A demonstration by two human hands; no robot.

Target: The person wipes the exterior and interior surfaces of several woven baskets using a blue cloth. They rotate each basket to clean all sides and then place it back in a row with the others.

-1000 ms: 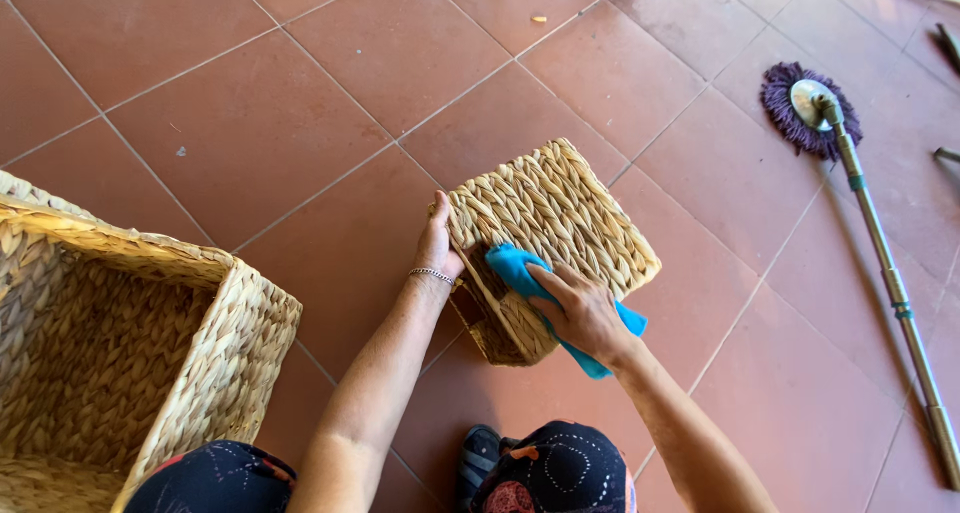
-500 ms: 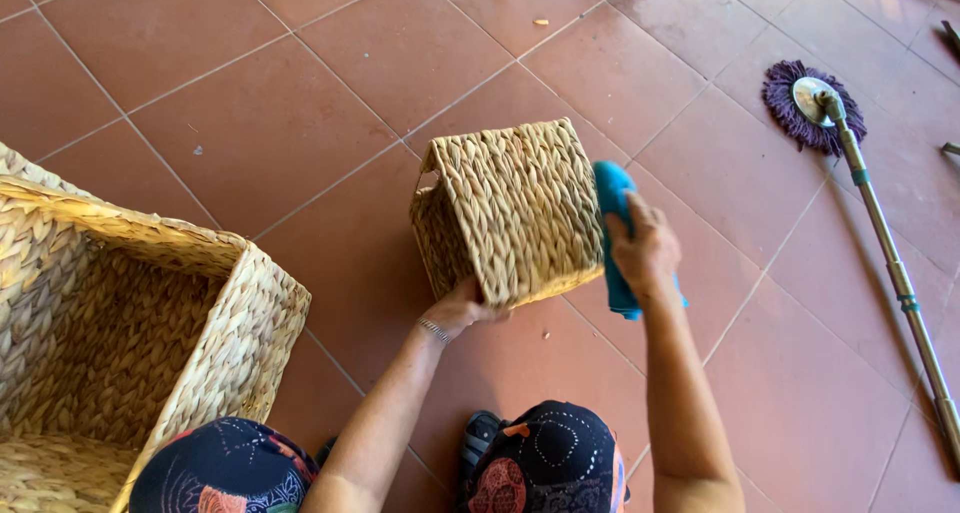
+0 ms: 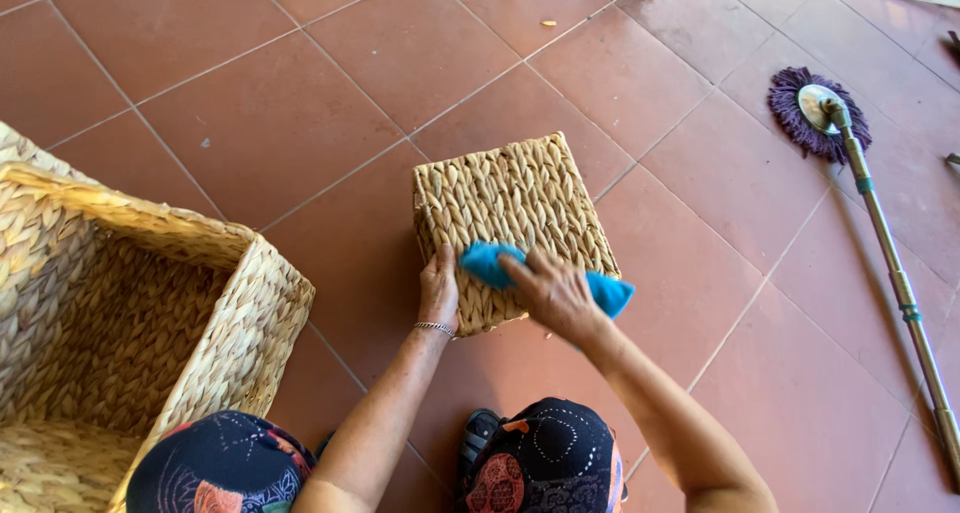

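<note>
A small woven basket (image 3: 510, 223) stands upside down on the red tiled floor (image 3: 250, 123). The left hand (image 3: 438, 291) grips the near left edge of this small basket, with the fingers curled on its side. The right hand (image 3: 553, 295) lies flat on the near part of the basket and presses a blue cloth (image 3: 490, 263) against the weave; the ends of the cloth come out on both sides of the hand. To the left of the small basket, well apart, is a large woven basket (image 3: 120, 323) with the opening upward. To the right of the small basket a mop (image 3: 870, 193) lies on the floor, its purple head away from the person.
</note>
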